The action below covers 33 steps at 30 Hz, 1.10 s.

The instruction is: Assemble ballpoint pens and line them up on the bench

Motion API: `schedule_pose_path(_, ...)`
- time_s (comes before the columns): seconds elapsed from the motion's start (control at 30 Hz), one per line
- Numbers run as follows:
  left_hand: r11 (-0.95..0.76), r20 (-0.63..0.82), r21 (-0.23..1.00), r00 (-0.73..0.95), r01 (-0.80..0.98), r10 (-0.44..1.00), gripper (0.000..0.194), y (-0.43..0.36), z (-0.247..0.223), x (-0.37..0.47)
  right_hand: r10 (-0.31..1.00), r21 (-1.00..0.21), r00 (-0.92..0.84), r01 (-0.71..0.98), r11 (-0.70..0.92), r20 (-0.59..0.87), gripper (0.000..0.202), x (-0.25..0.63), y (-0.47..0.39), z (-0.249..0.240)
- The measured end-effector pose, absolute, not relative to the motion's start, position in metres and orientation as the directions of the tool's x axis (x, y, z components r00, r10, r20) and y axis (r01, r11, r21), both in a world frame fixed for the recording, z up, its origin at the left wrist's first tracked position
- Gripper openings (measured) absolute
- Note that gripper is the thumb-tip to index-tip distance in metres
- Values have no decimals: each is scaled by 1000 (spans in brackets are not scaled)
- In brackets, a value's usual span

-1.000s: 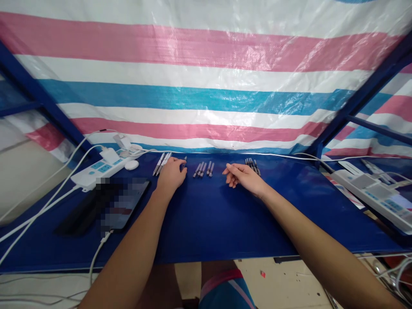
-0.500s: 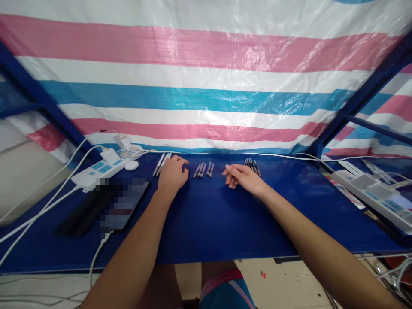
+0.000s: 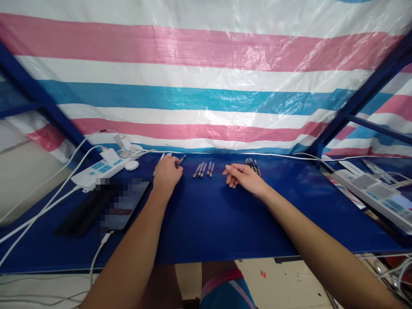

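Note:
My left hand (image 3: 167, 174) is at the left row of white pens (image 3: 157, 164) and covers most of them. Its fingers are closed on a pen (image 3: 183, 159), whose dark end sticks out past the index finger. Between my two hands lies a middle row of grey pens (image 3: 202, 169), side by side in small clusters. My right hand (image 3: 240, 177) rests on its side on the table, fingers curled and thumb against the index finger, with nothing visible in it. Just behind it sits a group of dark pens (image 3: 252, 165), partly hidden by the hand.
The blue table (image 3: 225, 227) carries a white power strip (image 3: 99, 169) with plugs and cables at left. A phone (image 3: 128, 206) on a charging cable lies near my left forearm. Another power strip (image 3: 376, 197) is at the right. A striped sheet (image 3: 206, 77) hangs behind.
My left hand has shifted slightly left and its fingers have closed. A pen's dark end now shows beside them. My right hand stays put.

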<state>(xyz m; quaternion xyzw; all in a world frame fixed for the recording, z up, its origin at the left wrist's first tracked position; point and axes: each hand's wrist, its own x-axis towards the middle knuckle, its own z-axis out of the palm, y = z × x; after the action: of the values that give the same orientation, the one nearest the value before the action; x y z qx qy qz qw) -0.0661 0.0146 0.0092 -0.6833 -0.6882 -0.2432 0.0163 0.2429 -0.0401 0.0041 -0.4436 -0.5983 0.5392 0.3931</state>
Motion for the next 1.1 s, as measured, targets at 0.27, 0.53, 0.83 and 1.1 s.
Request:
schedule_pose_path(0.27,-30,443,276,-99,961,891,21,23,4,-86,950,-993,-313,118,28,-11,48,242,-41,4)
schedule_pose_path(0.53,-317,453,371,128,873,882,22,13,6,-60,950,-993,-312,112,45,8,47,243,-42,7)
schedule_pose_path(0.83,-333,328,432,199,838,924,23,9,-10,-39,948,-991,-317,124,55,13,44,243,-42,8)
schedule_pose_path(1.1,-168,262,427,56,888,963,24,7,-4,-38,949,-990,-314,131,54,11,45,243,-42,6)
